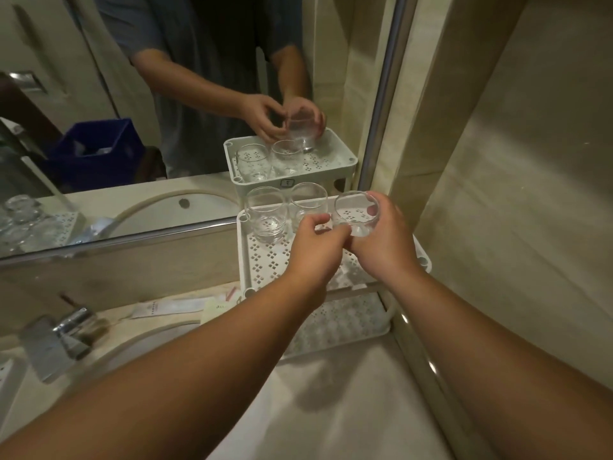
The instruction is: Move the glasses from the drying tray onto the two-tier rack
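Glass [356, 212] is gripped in the right hand [386, 240], fingers [371, 197] curled round its rim, just over the rack's top tier [262, 260], beside two standing glasses [267, 215]. Left hand [315, 244] fingers are curled at its base. Neighbours could be clipped if it is lowered carelessly.

We could read no text anywhere. A small square emblem [287, 183] sat on the front wall of the rack as reflected in the mirror [132, 94], at about twelve o'clock from the hands, but its mark was too small to make out. Flat sachets [172, 307] lay on the tabletop [331, 410] at about nine o'clock, carrying faint printed lines too blurred to read.
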`<state>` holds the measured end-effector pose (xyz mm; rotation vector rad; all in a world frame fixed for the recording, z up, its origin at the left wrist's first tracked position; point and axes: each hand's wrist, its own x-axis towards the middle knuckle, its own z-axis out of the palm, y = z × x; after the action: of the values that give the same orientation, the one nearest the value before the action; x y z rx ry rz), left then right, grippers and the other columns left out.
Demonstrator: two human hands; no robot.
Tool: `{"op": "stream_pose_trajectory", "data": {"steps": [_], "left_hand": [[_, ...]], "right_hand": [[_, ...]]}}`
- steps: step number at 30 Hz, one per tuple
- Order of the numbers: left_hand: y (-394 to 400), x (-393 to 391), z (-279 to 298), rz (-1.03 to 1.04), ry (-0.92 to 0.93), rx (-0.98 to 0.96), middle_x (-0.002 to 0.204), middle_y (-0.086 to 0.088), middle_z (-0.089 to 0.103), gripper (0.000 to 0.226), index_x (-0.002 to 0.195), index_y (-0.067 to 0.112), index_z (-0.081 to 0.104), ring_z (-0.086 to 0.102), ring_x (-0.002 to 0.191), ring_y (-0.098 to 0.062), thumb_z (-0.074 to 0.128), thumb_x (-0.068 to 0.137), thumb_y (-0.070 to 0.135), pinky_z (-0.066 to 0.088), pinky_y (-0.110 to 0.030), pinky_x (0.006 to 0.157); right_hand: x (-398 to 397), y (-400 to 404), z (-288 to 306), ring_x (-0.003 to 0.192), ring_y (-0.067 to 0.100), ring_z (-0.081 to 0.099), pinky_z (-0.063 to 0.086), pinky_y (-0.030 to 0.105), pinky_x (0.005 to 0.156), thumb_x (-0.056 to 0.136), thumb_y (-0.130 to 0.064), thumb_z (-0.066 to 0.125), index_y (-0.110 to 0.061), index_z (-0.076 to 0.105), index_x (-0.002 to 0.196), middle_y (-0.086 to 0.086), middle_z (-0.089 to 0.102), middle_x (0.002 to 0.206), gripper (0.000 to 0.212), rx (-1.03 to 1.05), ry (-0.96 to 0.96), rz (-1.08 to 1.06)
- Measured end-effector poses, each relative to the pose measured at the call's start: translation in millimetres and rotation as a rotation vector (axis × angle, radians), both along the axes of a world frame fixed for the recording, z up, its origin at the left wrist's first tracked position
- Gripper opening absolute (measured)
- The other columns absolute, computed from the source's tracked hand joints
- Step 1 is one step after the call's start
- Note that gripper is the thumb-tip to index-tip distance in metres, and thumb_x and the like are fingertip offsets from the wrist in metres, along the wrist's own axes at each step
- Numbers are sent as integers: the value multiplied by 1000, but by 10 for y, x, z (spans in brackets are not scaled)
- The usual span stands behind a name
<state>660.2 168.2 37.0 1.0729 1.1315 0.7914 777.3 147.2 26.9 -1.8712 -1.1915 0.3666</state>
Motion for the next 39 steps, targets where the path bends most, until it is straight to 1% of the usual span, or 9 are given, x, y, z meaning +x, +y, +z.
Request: {"op": "stream_pose_trajectory", "data": {"steps": [4,7,14,18,22,30,32,35,39], "left_hand": [[56,49,-7,13,-115,-172,95,-8,61,18,107,20,59,57,85,-24,60,90,15,52,-37,75],[66,86,-11,-14,-194,-255,89,-7,59,16,104,16,61,57,83,-25,55,88,13,50,-35,66],[108,157,-52,3,-226,-265,88,-2,63,16,93,19,61,63,88,-23,54,84,8,49,-36,71],[142,169,-66,31,-235,-257,101,3,67,42,123,27,56,69,100,-20,57,86,8,56,-33,73],[168,217,-103,-10,-250,-235,120,1,68,77,150,27,36,71,103,-19,59,81,2,57,-33,81],[166,332,-196,7,-332,-212,109,4,73,89,155,33,29,74,95,-19,56,76,1,59,-34,81],[157,340,-193,9,-348,-217,88,8,77,79,144,33,42,74,89,-18,55,74,0,59,-34,77],[130,335,-158,6,-318,-240,82,-4,69,32,94,20,58,64,84,-27,53,69,2,50,-36,66],[115,325,-103,-14,-306,-264,86,-11,56,35,93,11,57,52,70,-23,55,58,8,40,-31,54]], "right_hand": [[52,103,-74,114,16,52,36,23,82,68,-31,87,-27,41,140,-3,51,132,86,-44,-41,-16],[90,171,-115,115,16,51,35,23,82,67,-27,88,-26,42,140,-1,52,132,86,-63,-39,-24],[176,377,-144,120,21,51,38,25,88,72,-25,83,-22,39,143,2,50,137,83,-89,-69,-5],[192,503,-165,123,23,51,35,25,89,75,-21,81,-20,38,144,5,49,139,82,-107,-61,-10],[175,585,-173,124,23,50,36,26,91,73,-30,84,-18,37,144,7,48,139,86,-86,-38,-32],[186,631,-198,124,24,50,43,34,101,72,-30,86,-18,30,148,9,50,138,95,-62,-14,-35],[180,634,-213,121,24,52,44,35,99,72,-29,85,-20,31,148,8,51,135,93,-59,-6,-39],[174,627,-237,120,24,52,44,34,98,73,-25,85,-22,31,148,8,52,134,92,-63,2,-33],[185,634,-234,123,26,52,43,33,98,79,-17,79,-22,25,151,11,51,139,90,-80,-17,-33]]}}
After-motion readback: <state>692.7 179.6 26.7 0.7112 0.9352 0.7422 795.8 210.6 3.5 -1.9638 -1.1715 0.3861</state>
